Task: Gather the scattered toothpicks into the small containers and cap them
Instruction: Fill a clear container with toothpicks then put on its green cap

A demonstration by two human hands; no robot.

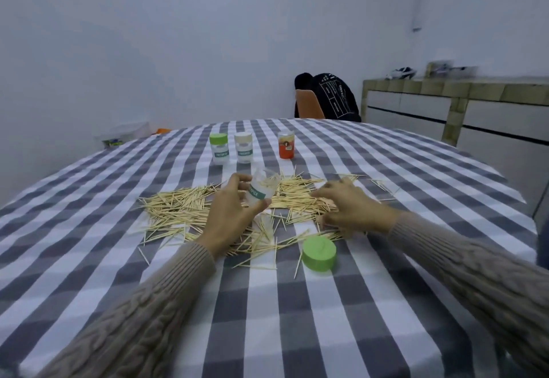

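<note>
A wide heap of toothpicks [178, 208] lies scattered across the middle of the checked table. My left hand [228, 214] grips a clear open container [260, 189] with a green label, tilted above the heap, with a few toothpicks inside. My right hand [350, 205] hovers palm down over the right side of the heap, fingers curled onto the toothpicks. A loose green cap [319, 254] lies on the cloth near my right wrist. Further back stand three upright containers: one with a green cap [219, 148], one with a pale cap [243, 148] and an orange one [286, 144].
The round table carries a grey and white checked cloth [297, 318]. Behind it stands an orange chair [309, 104] draped with a black jacket. A sideboard [445, 104] runs along the right wall. A clear plastic box [124, 136] sits beyond the table's far left edge.
</note>
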